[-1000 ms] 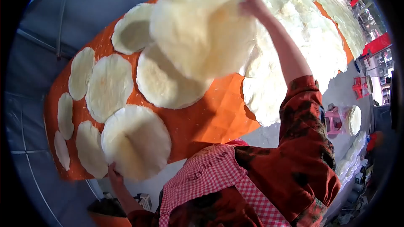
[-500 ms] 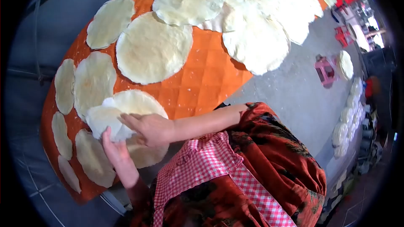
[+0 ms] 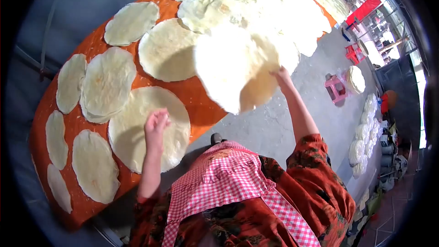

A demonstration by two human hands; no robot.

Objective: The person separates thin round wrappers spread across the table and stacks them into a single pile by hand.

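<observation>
The left hand, loosely curled with nothing visible in its grip, hovers over the lower flatbread on the orange-covered table. Rightward, the raised flatbread spreads in the air, its edge pinched by the right hand; gentle, even handling should spare thin dough from tearing.

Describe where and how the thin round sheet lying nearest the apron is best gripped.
I'd pinch the near rim of the round sheet with the left hand, coming from the apron side. It lies flat and thin, and that rim appears to reach the orange table's edge, so getting underneath is probably easiest there.
</observation>
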